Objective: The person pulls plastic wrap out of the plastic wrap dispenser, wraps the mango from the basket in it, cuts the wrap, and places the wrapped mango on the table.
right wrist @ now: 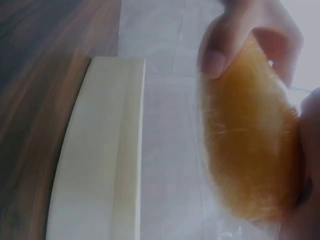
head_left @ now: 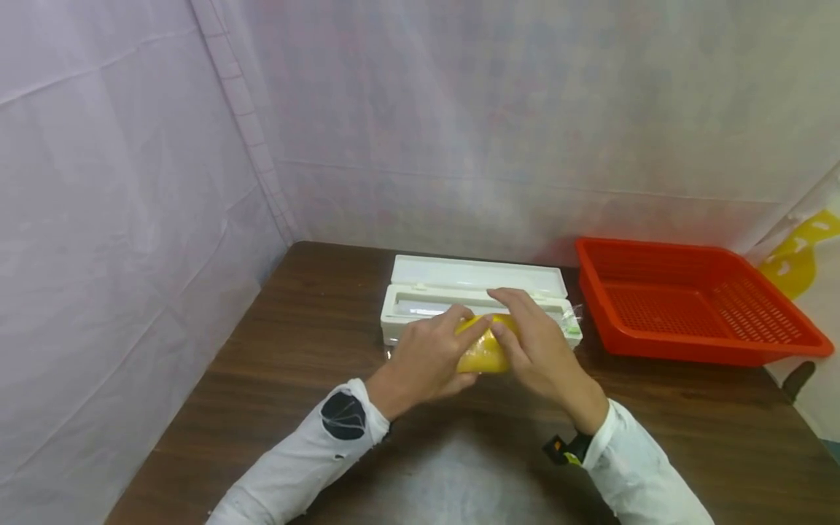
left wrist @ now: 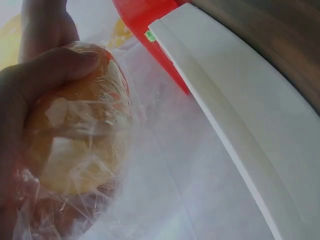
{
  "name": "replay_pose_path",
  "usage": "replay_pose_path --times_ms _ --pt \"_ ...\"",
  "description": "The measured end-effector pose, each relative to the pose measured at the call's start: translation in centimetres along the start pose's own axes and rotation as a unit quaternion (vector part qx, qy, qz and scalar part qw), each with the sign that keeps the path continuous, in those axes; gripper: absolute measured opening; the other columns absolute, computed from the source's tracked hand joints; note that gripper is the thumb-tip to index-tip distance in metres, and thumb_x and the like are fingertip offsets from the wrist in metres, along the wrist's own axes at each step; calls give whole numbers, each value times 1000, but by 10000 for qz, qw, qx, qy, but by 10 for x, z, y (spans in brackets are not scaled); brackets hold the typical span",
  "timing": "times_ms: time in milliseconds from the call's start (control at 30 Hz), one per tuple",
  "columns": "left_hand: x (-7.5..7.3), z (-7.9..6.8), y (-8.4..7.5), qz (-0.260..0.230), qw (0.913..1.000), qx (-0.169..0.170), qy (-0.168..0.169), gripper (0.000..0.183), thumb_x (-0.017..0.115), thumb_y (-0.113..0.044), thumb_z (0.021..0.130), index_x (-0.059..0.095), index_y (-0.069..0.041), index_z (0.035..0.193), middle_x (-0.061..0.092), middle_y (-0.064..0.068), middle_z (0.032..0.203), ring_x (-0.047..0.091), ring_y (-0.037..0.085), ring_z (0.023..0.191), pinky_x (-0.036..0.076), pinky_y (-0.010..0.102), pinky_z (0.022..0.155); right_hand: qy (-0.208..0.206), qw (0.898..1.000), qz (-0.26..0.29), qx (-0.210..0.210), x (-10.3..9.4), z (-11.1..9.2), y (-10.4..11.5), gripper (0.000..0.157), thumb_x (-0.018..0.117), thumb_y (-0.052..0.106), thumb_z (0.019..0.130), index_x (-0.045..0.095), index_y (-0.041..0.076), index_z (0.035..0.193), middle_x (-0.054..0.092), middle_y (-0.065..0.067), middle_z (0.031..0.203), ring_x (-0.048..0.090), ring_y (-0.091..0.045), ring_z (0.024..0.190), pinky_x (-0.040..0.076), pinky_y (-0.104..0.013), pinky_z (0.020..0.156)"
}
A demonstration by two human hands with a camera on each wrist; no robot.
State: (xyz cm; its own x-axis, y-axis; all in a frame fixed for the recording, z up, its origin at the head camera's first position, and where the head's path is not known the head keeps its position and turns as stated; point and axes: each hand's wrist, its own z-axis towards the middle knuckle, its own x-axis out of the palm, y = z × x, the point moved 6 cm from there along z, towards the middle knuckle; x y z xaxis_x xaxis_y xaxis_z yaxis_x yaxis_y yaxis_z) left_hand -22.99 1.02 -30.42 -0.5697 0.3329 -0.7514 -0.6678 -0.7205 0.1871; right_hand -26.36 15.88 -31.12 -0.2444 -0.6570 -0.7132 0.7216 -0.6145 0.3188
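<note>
A rounded yellow object [head_left: 484, 354], wrapped in clear cling film [left wrist: 90, 135], is held up between both hands above the table. The left hand [head_left: 426, 357] grips it from the left, its thumb [left wrist: 75, 65] lying across the wrapped top. From the right, the right hand [head_left: 541, 350] holds the other end between thumb and fingers. Wrinkled film hangs loose under the object in the left wrist view. Just behind the hands, a white cling film dispenser [head_left: 391, 321] stands with its lid [head_left: 479, 273] raised and a roll [head_left: 420, 308] inside.
A red plastic basket [head_left: 689, 351] with a perforated bottom stands at the back right, close beside the dispenser. The brown wooden table [head_left: 275, 350] meets white sheeting [head_left: 499, 146] at its back and left. A yellow patterned piece [head_left: 797, 251] hangs at the far right.
</note>
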Motion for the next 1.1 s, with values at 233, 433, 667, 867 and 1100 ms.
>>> replay_pose_path --times_ms 233,433,667,867,1100 --pt "-4 1 3 -24 9999 37 -92 75 86 -47 69 64 -16 133 64 8 111 68 17 71 57 26 53 -708 9961 522 -81 0 2 -11 30 50 20 104 65 3 124 70 -11 120 66 -28 108 52 -42 92" --pt "-7 1 4 -75 9998 24 -162 72 87 -46 69 65 -14 130 65 9 111 69 17 73 57 25 54 -1162 9873 1054 258 2 1 -22 30 45 14 104 73 3 108 76 -11 101 67 -21 87 50 -23 77" --pt "-9 1 5 -129 9994 -2 -322 68 88 -43 69 65 -13 126 66 9 112 69 17 75 57 25 54 -1298 9581 2111 1440 11 -2 -34 35 45 17 106 76 2 104 74 -9 89 59 -11 74 47 -20 66" --pt "-7 0 5 -18 9997 -13 -259 71 90 -44 66 65 -13 125 66 8 113 68 16 77 57 26 56 -1377 8985 3319 2520 23 -7 -37 30 55 18 103 73 -5 106 71 9 86 59 -6 74 49 -17 66" --pt "-8 -1 5 2 9993 -7 -384 69 92 -39 65 66 -13 124 66 8 113 69 17 80 59 27 59 -1018 7682 5126 3698 42 -12 -41 34 53 37 104 72 9 104 68 2 90 60 -11 76 53 -23 66"
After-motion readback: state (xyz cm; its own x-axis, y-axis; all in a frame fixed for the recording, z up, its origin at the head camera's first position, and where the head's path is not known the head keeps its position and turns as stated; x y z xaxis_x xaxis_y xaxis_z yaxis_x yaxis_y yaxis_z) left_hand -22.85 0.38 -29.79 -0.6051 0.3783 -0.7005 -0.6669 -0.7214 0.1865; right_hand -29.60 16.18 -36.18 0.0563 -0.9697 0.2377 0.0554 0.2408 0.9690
